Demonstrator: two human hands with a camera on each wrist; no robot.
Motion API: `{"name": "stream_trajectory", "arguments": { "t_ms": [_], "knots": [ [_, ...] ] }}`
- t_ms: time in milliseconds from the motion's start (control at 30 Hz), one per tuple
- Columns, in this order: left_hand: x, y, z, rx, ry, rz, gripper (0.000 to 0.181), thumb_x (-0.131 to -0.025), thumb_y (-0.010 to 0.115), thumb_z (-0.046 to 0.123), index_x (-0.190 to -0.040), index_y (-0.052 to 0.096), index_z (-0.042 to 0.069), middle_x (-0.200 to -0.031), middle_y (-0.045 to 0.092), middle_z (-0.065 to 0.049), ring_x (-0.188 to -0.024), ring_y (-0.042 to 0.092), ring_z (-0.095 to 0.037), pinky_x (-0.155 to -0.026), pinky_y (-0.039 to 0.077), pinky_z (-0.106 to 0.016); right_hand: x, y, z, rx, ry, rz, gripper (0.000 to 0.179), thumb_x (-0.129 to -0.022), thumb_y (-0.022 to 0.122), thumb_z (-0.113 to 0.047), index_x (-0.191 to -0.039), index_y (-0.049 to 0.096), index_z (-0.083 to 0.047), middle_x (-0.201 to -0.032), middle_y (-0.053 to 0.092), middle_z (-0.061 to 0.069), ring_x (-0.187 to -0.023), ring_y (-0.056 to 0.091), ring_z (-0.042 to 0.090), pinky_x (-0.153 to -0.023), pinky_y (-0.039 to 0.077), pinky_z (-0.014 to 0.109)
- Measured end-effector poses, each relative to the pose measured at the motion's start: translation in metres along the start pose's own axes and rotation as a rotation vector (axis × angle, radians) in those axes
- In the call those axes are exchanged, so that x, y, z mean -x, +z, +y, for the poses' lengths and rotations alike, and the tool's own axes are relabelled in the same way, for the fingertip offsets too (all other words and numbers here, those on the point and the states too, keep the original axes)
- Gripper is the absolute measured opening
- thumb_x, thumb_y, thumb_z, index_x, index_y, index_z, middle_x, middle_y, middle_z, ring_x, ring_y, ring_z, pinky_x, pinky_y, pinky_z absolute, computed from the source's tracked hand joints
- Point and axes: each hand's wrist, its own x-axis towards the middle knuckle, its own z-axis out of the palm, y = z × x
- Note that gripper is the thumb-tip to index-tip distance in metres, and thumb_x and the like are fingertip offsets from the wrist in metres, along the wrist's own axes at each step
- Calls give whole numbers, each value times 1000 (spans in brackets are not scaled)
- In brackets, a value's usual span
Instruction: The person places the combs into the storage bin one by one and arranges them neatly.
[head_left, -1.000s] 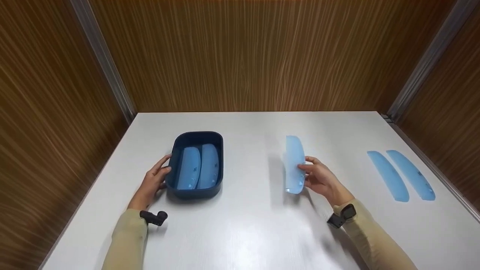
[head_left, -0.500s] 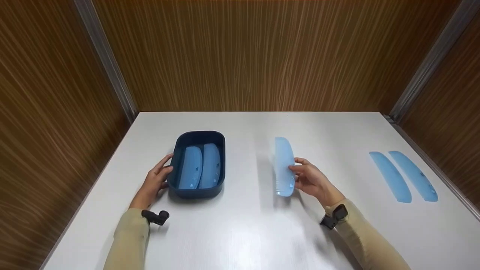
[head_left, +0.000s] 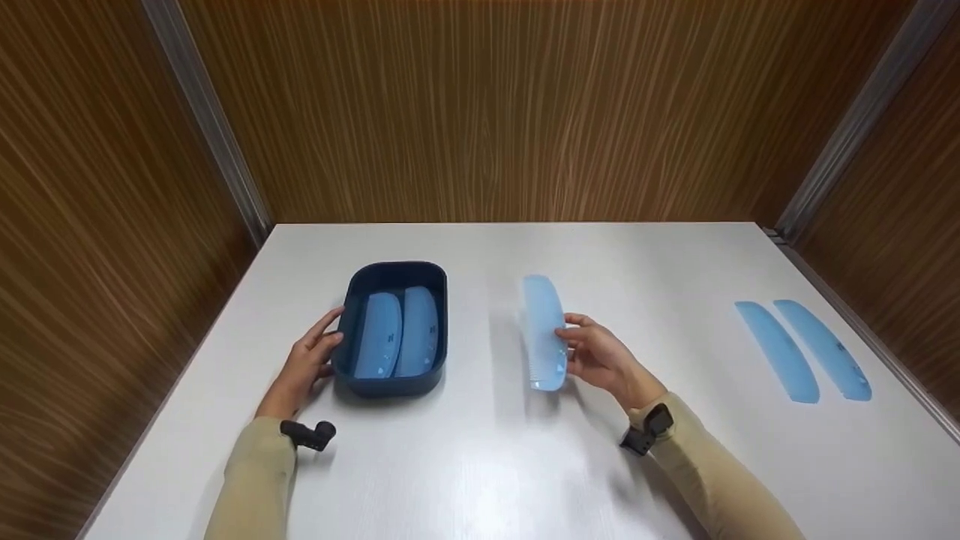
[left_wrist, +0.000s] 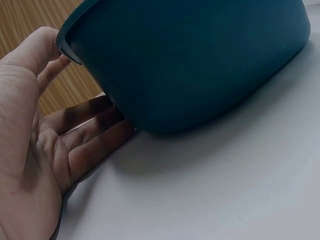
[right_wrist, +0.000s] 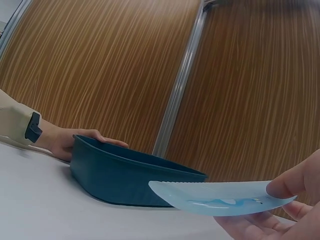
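Note:
My right hand [head_left: 604, 360] pinches a translucent light-blue comb [head_left: 544, 334] by its curved back edge, thumb on top and fingers beneath. In the head view the comb is above the middle of the table, its shadow to the left. The right wrist view shows the comb [right_wrist: 220, 195] nearly flat, teeth side toward the dark blue box [right_wrist: 117, 175]. With fairly straight fingers, my left hand [head_left: 304, 367] touches the left side of that box [head_left: 390, 388], fingertips at its rim and wall. Inside the box, two blue combs, a left comb [head_left: 380, 334] and a right comb [head_left: 418, 330], lie side by side.
Two more light-blue combs, an inner comb [head_left: 780, 352] and an outer comb [head_left: 825, 349], lie on the right of the white table [head_left: 480, 465]. Wood-grain panels [head_left: 480, 112] enclose the table at the back and both sides.
My right hand has carried the held comb leftward, closer to the box. The left hand stays at the box, and the other combs lie where they were.

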Motion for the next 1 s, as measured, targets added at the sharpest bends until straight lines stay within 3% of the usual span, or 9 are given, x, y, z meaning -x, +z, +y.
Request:
{"name": "stream_trajectory", "arguments": {
  "t_ms": [233,500,1000],
  "knots": [
    [-2,2,1,-14,-12,3,50,-97,50,28,-144,34,35,-146,34,-9,-127,40,-27,-90,44,-39,-4,10,5,-7,-5,-17,34,-89,56,-1,-118,40,-11,-111,45,14,-80,55,23,-59,49,33],
    [-1,0,0,-25,13,-3,51,-96,51,32,-144,34,35,-144,36,-9,-127,41,-26,-89,44,-39,-8,21,7,-3,-3,-14,37,-89,55,-1,-121,40,-11,-118,43,16,-83,56,25,-60,50,34],
    [0,0,0,-13,1,8,50,-96,51,32,-143,35,36,-146,34,-6,-128,39,-25,-89,44,-39,-14,44,11,-14,29,-68,51,-88,57,-2,-133,36,-13,-133,37,17,-101,52,29,-72,50,37]
  ]
}}
